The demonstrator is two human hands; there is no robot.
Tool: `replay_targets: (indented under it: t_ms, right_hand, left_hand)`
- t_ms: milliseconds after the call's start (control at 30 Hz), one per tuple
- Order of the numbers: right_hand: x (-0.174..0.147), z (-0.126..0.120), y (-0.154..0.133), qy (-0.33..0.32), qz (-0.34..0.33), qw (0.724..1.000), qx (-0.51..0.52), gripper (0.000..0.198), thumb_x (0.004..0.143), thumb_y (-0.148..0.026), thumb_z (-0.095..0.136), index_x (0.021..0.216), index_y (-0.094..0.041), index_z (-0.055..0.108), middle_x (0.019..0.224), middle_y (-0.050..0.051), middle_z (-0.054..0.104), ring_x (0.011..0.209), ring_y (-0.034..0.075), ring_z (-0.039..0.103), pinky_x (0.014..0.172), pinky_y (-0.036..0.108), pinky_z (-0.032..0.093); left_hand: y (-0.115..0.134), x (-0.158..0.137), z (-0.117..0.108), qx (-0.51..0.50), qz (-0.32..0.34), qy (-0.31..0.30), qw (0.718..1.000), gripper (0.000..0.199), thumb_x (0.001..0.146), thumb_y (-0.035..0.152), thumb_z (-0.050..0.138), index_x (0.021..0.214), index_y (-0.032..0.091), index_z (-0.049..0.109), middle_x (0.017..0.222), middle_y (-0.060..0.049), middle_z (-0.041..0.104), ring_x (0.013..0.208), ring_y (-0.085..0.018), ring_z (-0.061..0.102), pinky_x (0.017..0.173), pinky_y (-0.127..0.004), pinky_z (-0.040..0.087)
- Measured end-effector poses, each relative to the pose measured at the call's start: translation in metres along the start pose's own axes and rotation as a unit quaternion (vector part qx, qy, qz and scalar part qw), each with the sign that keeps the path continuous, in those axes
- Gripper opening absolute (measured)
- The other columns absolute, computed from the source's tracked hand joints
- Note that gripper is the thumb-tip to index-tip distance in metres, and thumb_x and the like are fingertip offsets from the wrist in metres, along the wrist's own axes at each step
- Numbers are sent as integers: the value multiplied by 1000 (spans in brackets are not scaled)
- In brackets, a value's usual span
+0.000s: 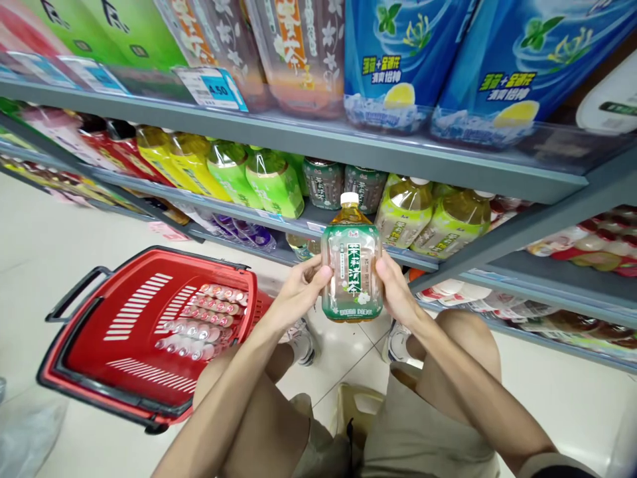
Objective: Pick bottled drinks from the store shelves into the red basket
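Note:
A tea bottle [352, 265] with a green label and a white cap is held upright between both hands, in front of the shelves. My left hand [304, 289] is closed on its left side, thumb on the label's edge. My right hand [395, 285] grips the opposite side, with its thumb near the label's right edge. Just behind, on the middle shelf, two similar dark green-labelled bottles [323, 182] stand side by side. Yellow-green tea bottles [405, 211] are to their right, and bright green bottles [273, 182] to their left.
A red shopping basket [99, 372] with small bottles [199, 322] inside stands on the floor at left. Large bottles line the upper shelf [298, 136]. Purple packs [243, 232] lie on the low shelf. A stool [355, 401] is between my legs. A plastic bag [30, 425] lies at lower left.

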State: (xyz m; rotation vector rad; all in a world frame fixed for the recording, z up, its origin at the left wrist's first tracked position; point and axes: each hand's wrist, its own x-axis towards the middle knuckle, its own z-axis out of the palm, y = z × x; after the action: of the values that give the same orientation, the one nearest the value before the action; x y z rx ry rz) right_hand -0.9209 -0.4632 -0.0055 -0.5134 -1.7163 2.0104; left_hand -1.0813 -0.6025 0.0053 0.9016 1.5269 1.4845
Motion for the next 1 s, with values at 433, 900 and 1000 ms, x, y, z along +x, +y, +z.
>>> replay_targets:
  t_ms: [433, 900, 1000]
  right_hand:
    - [-3, -14, 5, 12, -115, 973, -200, 73, 89, -64, 78, 148, -26, 58, 145, 11, 60, 140, 33, 56, 122, 52, 46]
    - [64, -4, -70, 50, -296, 830, -471, 87, 91, -57, 79, 163, -29, 39, 144, 15, 50, 137, 37, 55, 120, 61, 48]
    - [84, 6, -49, 77, -293, 829, -469, 83, 95, -54, 75, 164, -27, 37, 148, 17, 47, 142, 38, 52, 121, 63, 47]
  left_hand:
    - [-14, 3, -2, -14, 28, -91, 995, 75, 86, 60, 84, 141, 15, 60, 142, -17, 69, 130, -35, 66, 111, -46, 54]
    - [-2, 61, 4, 189, 269, 247, 911, 54, 93, 37, 78, 143, 21, 62, 149, -16, 62, 141, -31, 58, 123, -48, 46]
    - [-13, 72, 9, 150, 243, 297, 911, 50, 94, 28, 73, 142, 20, 60, 144, -16, 60, 130, -28, 65, 113, -44, 56]
